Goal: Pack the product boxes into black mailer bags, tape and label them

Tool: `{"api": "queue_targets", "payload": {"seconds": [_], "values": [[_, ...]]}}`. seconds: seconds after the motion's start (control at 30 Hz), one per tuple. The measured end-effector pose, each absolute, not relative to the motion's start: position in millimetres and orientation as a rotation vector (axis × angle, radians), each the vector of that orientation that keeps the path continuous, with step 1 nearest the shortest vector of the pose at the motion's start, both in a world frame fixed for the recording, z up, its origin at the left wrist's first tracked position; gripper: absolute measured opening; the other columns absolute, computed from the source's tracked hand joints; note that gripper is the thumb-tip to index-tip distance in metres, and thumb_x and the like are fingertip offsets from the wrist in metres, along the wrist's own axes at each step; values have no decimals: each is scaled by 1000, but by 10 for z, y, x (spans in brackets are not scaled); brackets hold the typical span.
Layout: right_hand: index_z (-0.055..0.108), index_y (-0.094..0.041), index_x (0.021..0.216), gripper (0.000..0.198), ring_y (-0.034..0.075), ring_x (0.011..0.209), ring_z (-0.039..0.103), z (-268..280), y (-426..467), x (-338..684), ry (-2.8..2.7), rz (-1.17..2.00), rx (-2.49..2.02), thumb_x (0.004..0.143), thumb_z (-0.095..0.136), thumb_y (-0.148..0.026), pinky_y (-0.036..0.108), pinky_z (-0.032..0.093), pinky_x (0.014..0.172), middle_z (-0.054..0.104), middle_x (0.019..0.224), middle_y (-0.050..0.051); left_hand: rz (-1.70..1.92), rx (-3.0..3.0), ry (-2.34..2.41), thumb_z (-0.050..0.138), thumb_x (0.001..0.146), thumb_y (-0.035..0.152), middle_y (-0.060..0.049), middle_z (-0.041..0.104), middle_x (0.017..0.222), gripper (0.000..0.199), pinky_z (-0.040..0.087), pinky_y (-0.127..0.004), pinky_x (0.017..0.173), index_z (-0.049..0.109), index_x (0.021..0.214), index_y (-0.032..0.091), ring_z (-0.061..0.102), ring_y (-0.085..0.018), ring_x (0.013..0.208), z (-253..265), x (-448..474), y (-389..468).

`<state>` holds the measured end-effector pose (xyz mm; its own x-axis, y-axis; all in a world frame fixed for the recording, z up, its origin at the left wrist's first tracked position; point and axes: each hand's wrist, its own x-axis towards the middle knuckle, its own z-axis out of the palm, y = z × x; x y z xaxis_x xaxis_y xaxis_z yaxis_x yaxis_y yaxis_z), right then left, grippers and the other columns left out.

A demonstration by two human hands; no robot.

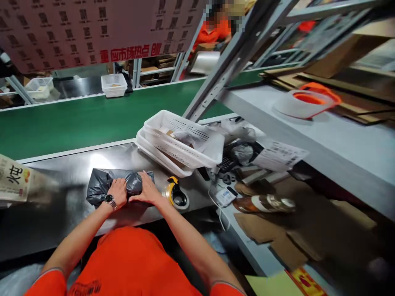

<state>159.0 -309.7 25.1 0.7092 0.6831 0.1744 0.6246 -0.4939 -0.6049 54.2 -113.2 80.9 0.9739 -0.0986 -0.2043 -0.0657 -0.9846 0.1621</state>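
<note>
A dark grey plastic mailing bag (100, 183) lies on the metal worktop in front of me, wrinkled and bulging. My left hand (117, 192), with a watch at the wrist, is closed on the bag's middle with its fingers curled into the plastic. Around the right part of the same bag my right hand (148, 190) is wrapped, thumb towards the left hand. The bag's contents are hidden. Just right of my right hand stands a yellow and black tape dispenser (176, 194) with a roll of clear tape.
Stacked white plastic baskets (185, 142) stand behind the tape dispenser. A green conveyor belt (77, 119) runs beyond the metal worktop (123, 156). At left is a printed package (14, 181). A shelf (308, 111) juts in at right, above a bottle (265, 203) and cardboard. Across the belt is a person in orange.
</note>
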Motion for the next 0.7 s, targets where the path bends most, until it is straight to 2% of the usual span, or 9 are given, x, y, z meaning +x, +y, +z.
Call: {"api": "queue_targets", "payload": {"seconds": [0.1,0.2,0.27,0.3,0.37,0.4,0.47,0.57,0.7], "values": [[68,-9,148,94,42,137,67,301,-3076,1632,-1066,139,-2288,73,101,-56,58,51,122,72,145,26,-278,2956,-95,59,105,31,-28,70,137,42,49,-55,112,74,133,4,64,-43,129,822,543,-1213],[80,-15,123,38,34,119,71,374,-3060,1664,-1136,219,-2371,92,83,-37,47,52,107,78,129,17,-256,2930,-68,60,104,28,-27,72,131,37,52,-56,112,75,130,7,67,-42,127,894,508,-1289],[82,-17,112,21,32,116,70,420,-3056,1675,-1197,276,-2417,100,72,-30,43,49,101,79,123,15,-174,2883,-83,72,100,36,-28,70,142,54,50,-62,122,69,144,6,65,-44,137,977,410,-1248],[83,-18,110,20,31,116,70,442,-3055,1679,-1229,295,-2424,102,68,-30,42,48,100,80,122,14,-85,2858,-88,79,96,44,-30,65,153,72,45,-66,129,61,156,6,60,-47,147,1023,329,-1176],[83,-19,108,22,31,113,69,484,-3054,1686,-1283,316,-2415,105,65,-33,42,46,98,80,119,14,145,2824,-66,91,87,60,-32,46,177,115,29,-71,141,39,175,6,39,-50,168,1102,114,-922],[83,-20,106,24,31,111,70,505,-3053,1689,-1315,325,-2405,107,63,-34,42,46,96,80,117,14,241,2819,-21,93,82,66,-33,34,184,132,23,-72,143,28,179,5,29,-52,174,1128,-3,-752],[83,-21,102,27,31,108,70,542,-3047,1696,-1370,339,-2396,109,61,-36,42,45,94,80,115,14,289,2826,131,99,73,71,-38,21,187,153,20,-72,144,17,180,-1,19,-55,177,1138,-201,-397],[83,-22,102,27,31,106,71,587,-3037,1701,-1410,332,-2407,109,60,-36,42,45,91,80,114,14,80,2825,343,105,61,67,-43,14,187,164,21,-74,142,17,178,-5,14,-59,176,1040,-265,-52],[81,-22,98,28,30,102,72,621,-3030,1687,-1426,318,-2377,110,61,-37,41,44,87,81,111,15,-82,2809,229,106,59,65,-36,19,189,153,15,-74,144,32,177,3,14,-55,178,822,43,-130]]}}
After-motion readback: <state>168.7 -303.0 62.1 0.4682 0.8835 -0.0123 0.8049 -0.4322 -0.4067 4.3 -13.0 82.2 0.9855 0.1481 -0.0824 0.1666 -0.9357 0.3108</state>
